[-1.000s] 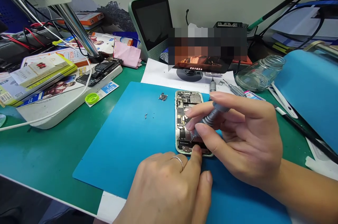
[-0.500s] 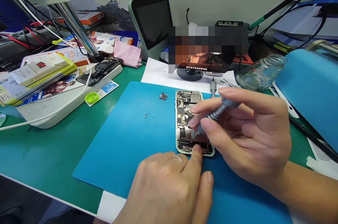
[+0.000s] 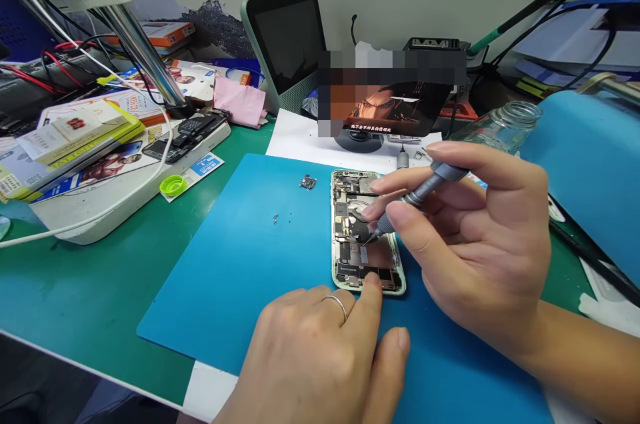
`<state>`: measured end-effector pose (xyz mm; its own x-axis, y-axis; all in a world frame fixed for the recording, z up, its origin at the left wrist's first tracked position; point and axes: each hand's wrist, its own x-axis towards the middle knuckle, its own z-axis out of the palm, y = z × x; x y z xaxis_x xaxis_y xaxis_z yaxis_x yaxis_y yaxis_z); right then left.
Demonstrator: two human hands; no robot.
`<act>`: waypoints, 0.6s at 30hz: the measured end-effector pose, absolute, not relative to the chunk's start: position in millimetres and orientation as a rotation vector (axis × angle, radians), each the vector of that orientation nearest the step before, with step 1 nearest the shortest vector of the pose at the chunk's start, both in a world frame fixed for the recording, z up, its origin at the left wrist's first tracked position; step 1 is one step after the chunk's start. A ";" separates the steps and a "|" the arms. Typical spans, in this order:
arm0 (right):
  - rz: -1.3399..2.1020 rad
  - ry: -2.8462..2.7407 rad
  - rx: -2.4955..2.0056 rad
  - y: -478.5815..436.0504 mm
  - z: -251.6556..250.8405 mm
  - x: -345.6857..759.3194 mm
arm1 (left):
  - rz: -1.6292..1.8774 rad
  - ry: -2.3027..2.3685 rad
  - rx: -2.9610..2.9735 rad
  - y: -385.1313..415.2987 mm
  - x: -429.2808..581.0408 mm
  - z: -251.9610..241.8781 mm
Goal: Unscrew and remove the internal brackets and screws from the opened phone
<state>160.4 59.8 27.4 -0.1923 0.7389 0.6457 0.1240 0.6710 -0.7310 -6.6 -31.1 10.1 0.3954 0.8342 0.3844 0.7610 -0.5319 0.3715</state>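
An opened smartphone with a pale green frame lies on a blue mat, its inner parts bare. My right hand is closed around a grey precision screwdriver, tilted so its thin tip is over the middle of the phone. Whether the tip touches anything is hard to see. My left hand, wearing a ring, rests palm down in front of the phone. Its index fingertip presses the phone's lower end, the thumb is spread apart, and it grasps nothing. Left of the phone lie a small metal part and tiny screws.
Behind the mat, a second screwdriver and a glass jar are partly hidden by my right hand. A lit screen and a dark display stand at the back. Boxes and a lamp pole are at left.
My right hand has lifted the screwdriver tip from the phone's lower part and moved it up toward the middle. My left index finger stays on the phone's lower end; its thumb shifts slightly outward.
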 end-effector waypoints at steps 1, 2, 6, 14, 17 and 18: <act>0.646 -1.700 -0.709 59.6 27.4 160.6 | 0.818 1.448 2.511 -30.8 -6.5 10.2; 0.647 -1.698 -0.712 59.5 27.4 160.6 | 0.822 1.455 2.514 -30.5 -6.5 10.3; 0.675 -1.683 -0.722 59.5 27.3 159.4 | 0.835 1.457 2.518 -29.5 -6.9 10.7; 0.723 -1.654 -0.704 60.1 25.1 159.6 | 0.839 1.460 2.502 -29.9 -7.9 10.1; 0.722 -1.649 -0.697 58.2 24.2 159.3 | 0.897 1.476 2.463 -30.6 -8.5 10.2; 0.706 -1.650 -0.699 57.3 24.4 159.2 | 0.941 1.514 2.432 -31.1 -8.4 10.5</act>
